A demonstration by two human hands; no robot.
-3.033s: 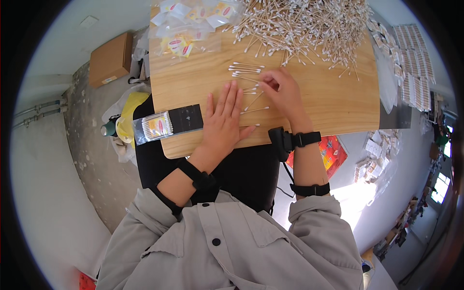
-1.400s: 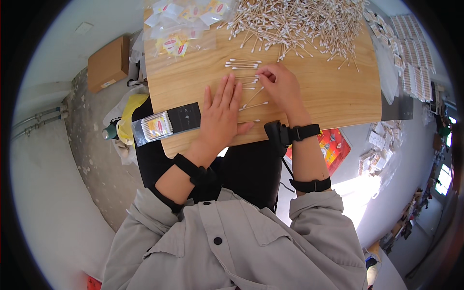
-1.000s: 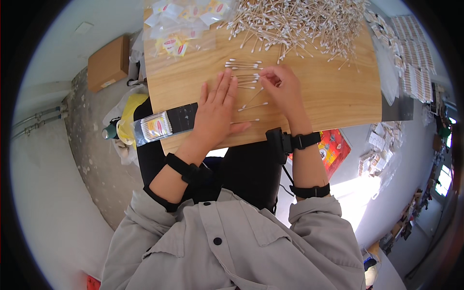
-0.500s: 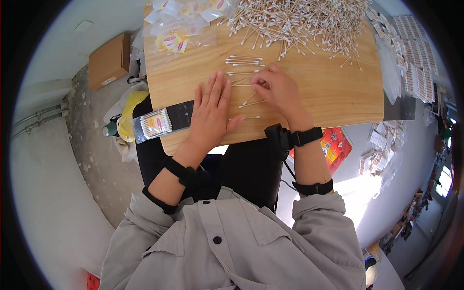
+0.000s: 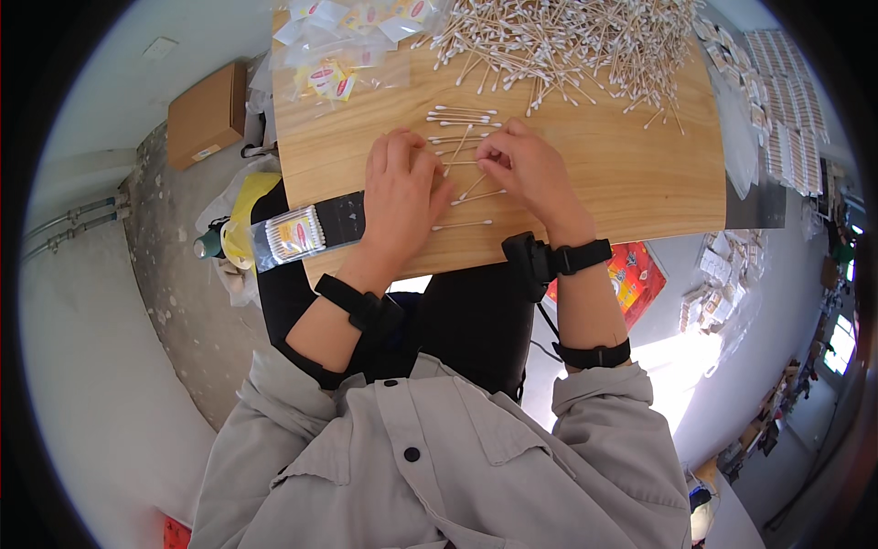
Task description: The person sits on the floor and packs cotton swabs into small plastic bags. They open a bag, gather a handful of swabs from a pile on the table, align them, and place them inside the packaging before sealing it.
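My left hand (image 5: pixel 401 188) rests over the wooden tabletop with its fingers curled. A cotton swab (image 5: pixel 458 150) slants up from its thumb and index finger, which appear closed on it. To its right, my right hand (image 5: pixel 529 172) pinches thumb and forefinger together at the end of a cotton swab (image 5: pixel 473 186); the exact grip is partly hidden. Several loose swabs (image 5: pixel 462 115) lie roughly sideways between and beyond the hands. One single swab (image 5: pixel 463 225) lies nearer the front edge. At my left is a clear packet of cotton swabs (image 5: pixel 294 235) on a black strip (image 5: pixel 342 218).
A large heap of cotton swabs (image 5: pixel 567 46) covers the far part of the table (image 5: pixel 640 174). Plastic bags with printed labels (image 5: pixel 334 78) lie at the far left. A cardboard box (image 5: pixel 207 115) stands left of the table. Rows of packets (image 5: pixel 788 119) sit at the right.
My left hand has gone from lying flat with fingers spread to curled and slightly raised. A swab now slants up beside its fingertips. My right hand has hardly moved.
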